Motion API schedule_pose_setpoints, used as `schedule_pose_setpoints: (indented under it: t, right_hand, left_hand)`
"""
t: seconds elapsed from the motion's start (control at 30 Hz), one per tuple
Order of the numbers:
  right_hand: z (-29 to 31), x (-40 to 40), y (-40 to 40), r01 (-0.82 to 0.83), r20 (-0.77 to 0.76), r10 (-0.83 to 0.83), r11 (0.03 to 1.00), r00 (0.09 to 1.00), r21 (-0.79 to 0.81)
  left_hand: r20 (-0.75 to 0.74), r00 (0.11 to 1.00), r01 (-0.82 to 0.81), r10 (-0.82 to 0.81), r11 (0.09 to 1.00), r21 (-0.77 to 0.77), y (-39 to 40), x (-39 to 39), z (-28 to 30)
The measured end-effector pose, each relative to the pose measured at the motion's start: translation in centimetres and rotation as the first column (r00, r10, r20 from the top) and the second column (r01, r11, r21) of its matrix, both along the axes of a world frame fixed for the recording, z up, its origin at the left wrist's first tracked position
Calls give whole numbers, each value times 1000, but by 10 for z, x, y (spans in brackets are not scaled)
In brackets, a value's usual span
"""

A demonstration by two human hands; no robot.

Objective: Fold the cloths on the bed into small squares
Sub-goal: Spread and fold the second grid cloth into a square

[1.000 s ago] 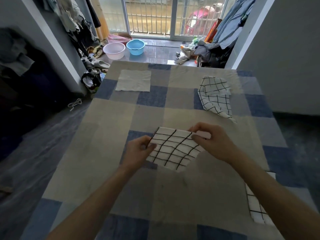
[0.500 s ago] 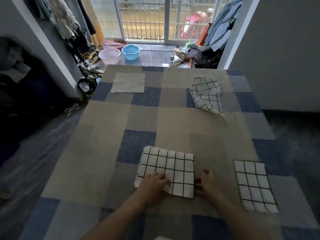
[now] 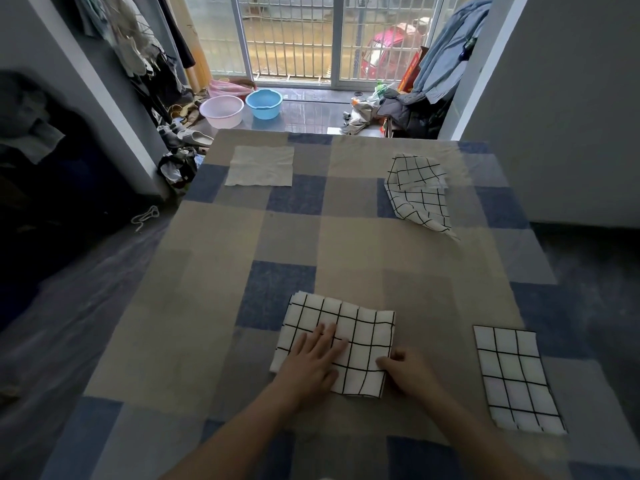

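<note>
A white cloth with a black grid point(image 3: 360, 327) lies folded flat on the checked bed point(image 3: 284, 237) near its front edge. My left hand point(image 3: 311, 362) rests flat on the cloth's left half with fingers spread. My right hand point(image 3: 405, 372) pinches the cloth's lower right edge. A second grid cloth point(image 3: 516, 379), folded into a rectangle, lies to the right. A third grid cloth point(image 3: 419, 192) lies crumpled at the far right. A plain beige cloth point(image 3: 259, 166) lies flat at the far left.
Beyond the bed's far end stand a pink basin point(image 3: 221, 110) and a blue basin point(image 3: 265, 102) on the floor, with shoes and heaps of clothes beside them. A grey wall point(image 3: 561, 109) closes the right side.
The cloth went from held up in both hands to lying flat on the bed. My left hand has slid further onto it and my right hand now grips its right edge.
</note>
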State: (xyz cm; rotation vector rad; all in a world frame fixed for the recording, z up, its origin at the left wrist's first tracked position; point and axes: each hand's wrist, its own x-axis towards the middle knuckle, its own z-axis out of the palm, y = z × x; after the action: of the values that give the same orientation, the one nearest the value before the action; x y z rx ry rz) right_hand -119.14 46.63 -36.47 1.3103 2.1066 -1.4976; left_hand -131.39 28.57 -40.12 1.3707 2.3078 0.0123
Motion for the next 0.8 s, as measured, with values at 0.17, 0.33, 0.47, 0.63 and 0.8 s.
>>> schedule_pose_setpoints:
  t: [0.17,0.33,0.47,0.63,0.8]
  right_hand:
    - [5,-1,-7,-40,-105,44,998,993,37]
    - [19,-27,-31,-187,-291,220,973,931,136]
    - [21,-62,-57,-208,-292,302,927,908,311]
    - [18,-92,-97,-287,-226,386,882,894,373]
    - [6,-105,-117,-433,-149,541,785,828,444]
  left_hand:
    - [-83,996,-21,41,973,228,-11,2,-1]
    - [-127,989,-33,80,942,335,-35,12,5]
    - [-65,982,-152,178,945,291,-55,-4,3]
    - [-189,948,-203,256,944,260,-87,-23,4]
    - [-139,891,-387,432,883,266,-110,-24,8]
